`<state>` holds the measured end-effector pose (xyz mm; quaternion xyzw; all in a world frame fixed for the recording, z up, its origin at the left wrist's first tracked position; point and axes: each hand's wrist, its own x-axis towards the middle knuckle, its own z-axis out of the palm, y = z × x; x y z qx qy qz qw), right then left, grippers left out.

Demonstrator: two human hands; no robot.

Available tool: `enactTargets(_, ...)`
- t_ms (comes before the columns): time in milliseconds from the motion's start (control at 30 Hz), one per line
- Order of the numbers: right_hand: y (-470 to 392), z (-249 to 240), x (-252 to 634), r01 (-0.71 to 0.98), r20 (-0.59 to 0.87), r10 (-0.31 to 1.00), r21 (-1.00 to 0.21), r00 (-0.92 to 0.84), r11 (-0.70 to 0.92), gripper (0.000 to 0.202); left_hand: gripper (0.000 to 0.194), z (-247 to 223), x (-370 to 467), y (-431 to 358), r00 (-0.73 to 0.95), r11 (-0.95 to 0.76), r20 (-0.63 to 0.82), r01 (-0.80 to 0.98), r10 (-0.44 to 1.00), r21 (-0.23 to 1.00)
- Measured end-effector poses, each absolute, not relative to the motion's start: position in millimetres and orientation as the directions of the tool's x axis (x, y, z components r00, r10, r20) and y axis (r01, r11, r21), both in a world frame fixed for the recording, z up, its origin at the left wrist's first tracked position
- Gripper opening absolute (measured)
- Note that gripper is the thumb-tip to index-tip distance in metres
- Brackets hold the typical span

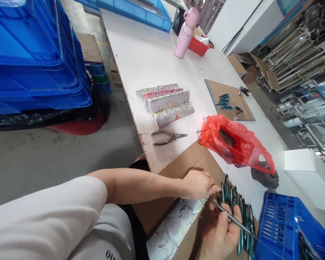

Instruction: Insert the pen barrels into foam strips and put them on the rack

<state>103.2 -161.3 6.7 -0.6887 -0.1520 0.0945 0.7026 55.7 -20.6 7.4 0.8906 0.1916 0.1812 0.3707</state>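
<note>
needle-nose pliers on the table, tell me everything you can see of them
The needle-nose pliers look like worn dark metal, with a slim tapered nose, a pivot, and two curved handles, brownish with yellowish patches near the ends. They lie on the white tabletop near its edge, handles spread apart, nose pointing toward the red plastic bag but short of it. Only the tabletop appears to touch them. Whether the jaws are fully shut is too small to tell.

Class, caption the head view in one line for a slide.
Left hand near one end, right hand gripping a slender dark glossy rod, beside a row of slender teal-and-black pieces.
</note>
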Motion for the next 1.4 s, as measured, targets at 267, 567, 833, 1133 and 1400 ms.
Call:
enactTargets(267, -160.2, 8.2, 109.0, -0.061, -0.038, 0.372, -0.997, 0.927, 0.049, 0.043, 0.046, 4.4, 57.6, -21.3, 0.860, -0.653, 0.186, 0.203, 0.475, 0.729)
enactTargets(567, -164.3, 5.5, 111.2, -0.082, -0.050, 0.377, -0.994, 0.925, 0.069, 0.043, 0.047, 5.0, 57.3, -21.3, 0.860, -0.656, 0.184, 0.207, 0.475, 0.726)
enactTargets(833, -157.8, 8.1, 106.5, -0.026, -0.008, 0.341, -0.999, 0.940, 0.048, 0.046, 0.046, 5.2, 56.8, -20.9, 0.863, -0.668, 0.198, 0.194, 0.464, 0.719)
enactTargets(1133, -160.6, 7.8, 111.8, -0.094, -0.061, 0.409, -0.994, 0.910, 0.061, 0.041, 0.046, 5.2, 57.6, -21.6, 0.861, -0.682, 0.203, 0.204, 0.466, 0.702)
enactTargets(1400, -159.2, 3.0, 115.4, -0.265, -0.218, 0.421, -0.963, 0.881, 0.056, 0.038, 0.045, 5.0, 56.7, -23.0, 0.857, -0.672, 0.195, 0.214, 0.478, 0.709)
